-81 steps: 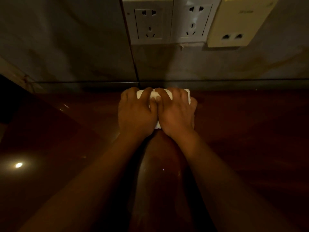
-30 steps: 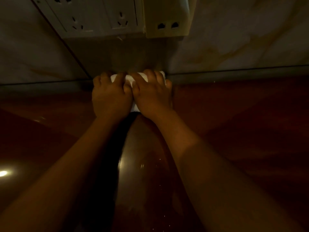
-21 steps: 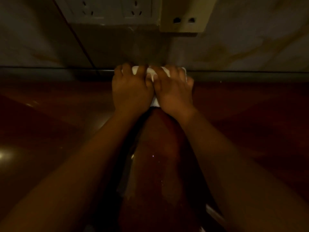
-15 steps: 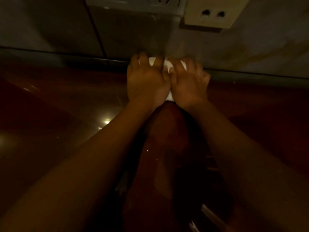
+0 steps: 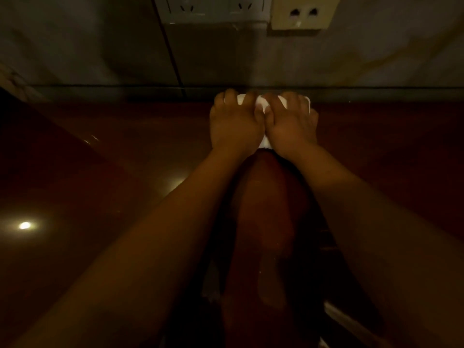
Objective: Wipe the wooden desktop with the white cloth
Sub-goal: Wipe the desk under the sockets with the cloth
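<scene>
Cloth: white cloth (image 5: 261, 106), crumpled — upper centre, at the desk's back edge.
Hands: left hand (image 5: 234, 124) and right hand (image 5: 291, 126) lay curled over it, pressing down.
Desk: glossy red-brown wooden desktop (image 5: 125, 159).

white cloth (image 5: 261, 104) mostly hidden under hands, wall sockets (image 5: 216, 7) cut off, perhaps two

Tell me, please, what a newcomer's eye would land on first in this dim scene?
First, the two hands side by side, left hand and right hand, pressing a white cloth flat at the far edge of the desktop, against the wall. Next, the sockets on that wall above the hands, and a bright light glint on the glossy wood at near left.
</scene>
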